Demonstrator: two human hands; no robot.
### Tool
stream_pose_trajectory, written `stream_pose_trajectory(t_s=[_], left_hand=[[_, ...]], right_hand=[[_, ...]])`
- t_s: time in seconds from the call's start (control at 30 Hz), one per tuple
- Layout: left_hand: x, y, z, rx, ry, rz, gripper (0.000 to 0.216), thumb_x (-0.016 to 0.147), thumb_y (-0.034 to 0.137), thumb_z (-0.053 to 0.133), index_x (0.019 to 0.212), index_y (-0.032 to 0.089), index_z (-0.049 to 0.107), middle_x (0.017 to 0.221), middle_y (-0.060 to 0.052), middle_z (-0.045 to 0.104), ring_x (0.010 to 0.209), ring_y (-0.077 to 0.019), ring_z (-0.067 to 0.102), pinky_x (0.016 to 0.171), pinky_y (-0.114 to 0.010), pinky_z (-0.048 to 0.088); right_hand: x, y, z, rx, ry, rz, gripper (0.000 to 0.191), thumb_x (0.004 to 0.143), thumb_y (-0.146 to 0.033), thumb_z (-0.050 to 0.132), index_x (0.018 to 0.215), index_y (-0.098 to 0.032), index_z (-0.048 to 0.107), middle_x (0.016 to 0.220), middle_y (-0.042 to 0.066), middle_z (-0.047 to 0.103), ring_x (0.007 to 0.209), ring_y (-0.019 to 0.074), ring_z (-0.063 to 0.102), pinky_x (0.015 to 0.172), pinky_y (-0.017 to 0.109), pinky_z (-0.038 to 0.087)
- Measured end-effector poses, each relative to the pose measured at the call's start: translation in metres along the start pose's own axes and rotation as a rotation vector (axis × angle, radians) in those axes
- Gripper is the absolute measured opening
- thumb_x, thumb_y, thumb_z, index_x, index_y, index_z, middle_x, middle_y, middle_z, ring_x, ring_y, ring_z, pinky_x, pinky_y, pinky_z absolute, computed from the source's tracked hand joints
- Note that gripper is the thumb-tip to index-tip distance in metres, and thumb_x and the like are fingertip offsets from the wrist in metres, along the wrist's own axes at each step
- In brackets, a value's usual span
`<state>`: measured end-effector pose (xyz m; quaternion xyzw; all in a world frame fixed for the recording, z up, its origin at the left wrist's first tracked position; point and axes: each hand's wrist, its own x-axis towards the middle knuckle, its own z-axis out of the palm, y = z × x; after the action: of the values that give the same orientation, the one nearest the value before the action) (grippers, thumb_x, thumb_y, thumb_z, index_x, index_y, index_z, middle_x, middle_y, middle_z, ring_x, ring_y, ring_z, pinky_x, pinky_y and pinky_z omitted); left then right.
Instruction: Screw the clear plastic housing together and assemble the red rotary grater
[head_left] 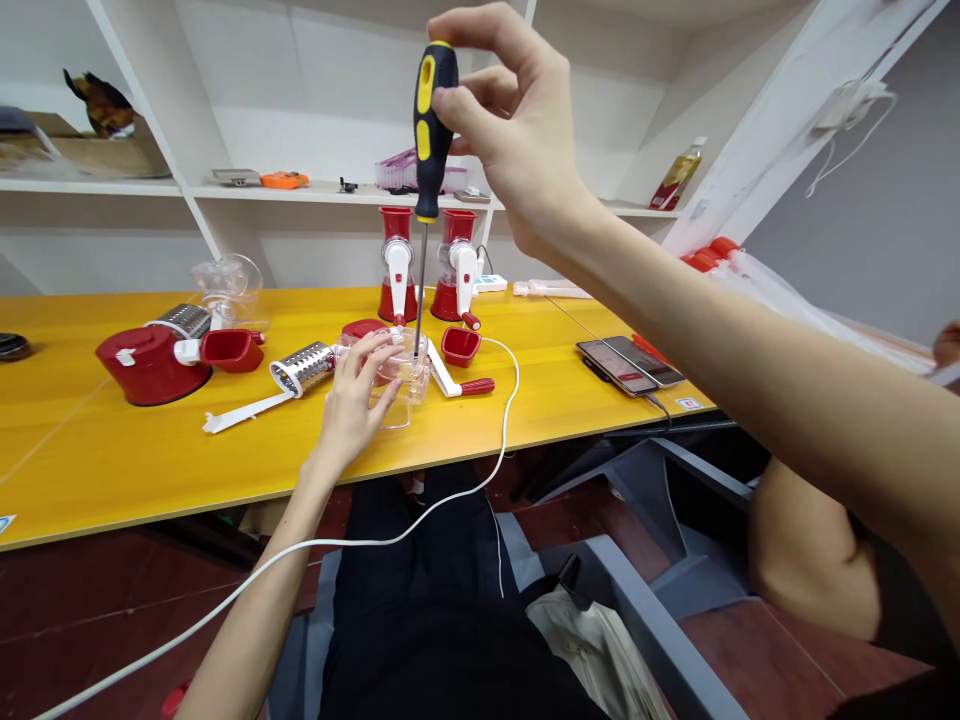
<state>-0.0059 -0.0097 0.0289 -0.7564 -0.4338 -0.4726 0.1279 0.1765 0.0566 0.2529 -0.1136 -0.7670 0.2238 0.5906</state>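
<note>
My right hand (517,110) grips the black and yellow handle of a screwdriver (433,130), held upright with its shaft pointing down. The tip reaches a clear plastic grater housing (409,375) on the yellow table. My left hand (358,390) rests over that housing with its fingers curved around it, steadying it against the table. Left of it lies a metal grating drum (301,370) with a white arm (247,411). A white crank with a red handle (476,387) and a red hopper cup (460,346) sit just to the right.
Two assembled red and white rotary graters (396,265) stand at the back. A red base (150,365) with parts is at the left. Phones (622,362) lie at the right. A white cable (504,430) crosses the table edge and my lap. Another person's knee (810,550) is at the right.
</note>
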Motion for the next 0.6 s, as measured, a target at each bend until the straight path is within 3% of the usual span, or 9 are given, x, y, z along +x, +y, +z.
stream_pose_trajectory(t_s=[0.1, 0.27, 0.6], left_hand=[[0.0006, 0.0007, -0.0003, -0.004, 0.000, 0.000, 0.037, 0.100, 0.033, 0.058, 0.136, 0.030, 0.050, 0.141, -0.008, 0.055, 0.135, -0.0283, 0.050, 0.113, -0.053, 0.043], [0.0018, 0.0019, -0.0016, -0.016, 0.000, 0.000, 0.037, 0.100, 0.035, 0.057, 0.136, 0.032, 0.050, 0.141, -0.008, 0.055, 0.135, -0.0284, 0.050, 0.113, -0.054, 0.043], [0.0004, -0.0010, 0.0007, -0.013, 0.006, 0.006, 0.038, 0.100, 0.036, 0.056, 0.137, 0.033, 0.049, 0.142, -0.007, 0.054, 0.134, -0.0278, 0.050, 0.112, -0.053, 0.043]], right_hand=[[-0.0017, -0.0020, 0.0024, 0.011, 0.003, 0.002, 0.029, 0.081, -0.006, 0.041, 0.107, -0.014, 0.053, 0.110, -0.003, 0.059, 0.072, 0.0000, 0.056, 0.067, 0.016, 0.055], [-0.0014, -0.0020, 0.0071, 0.007, 0.023, -0.038, 0.025, 0.080, -0.016, 0.059, 0.103, -0.015, 0.052, 0.110, -0.001, 0.058, 0.076, 0.0014, 0.054, 0.066, 0.016, 0.053], [0.0007, 0.0026, 0.0059, 0.017, 0.071, -0.003, 0.029, 0.078, -0.005, 0.042, 0.104, -0.012, 0.049, 0.110, 0.003, 0.059, 0.069, 0.0005, 0.052, 0.064, 0.016, 0.050]])
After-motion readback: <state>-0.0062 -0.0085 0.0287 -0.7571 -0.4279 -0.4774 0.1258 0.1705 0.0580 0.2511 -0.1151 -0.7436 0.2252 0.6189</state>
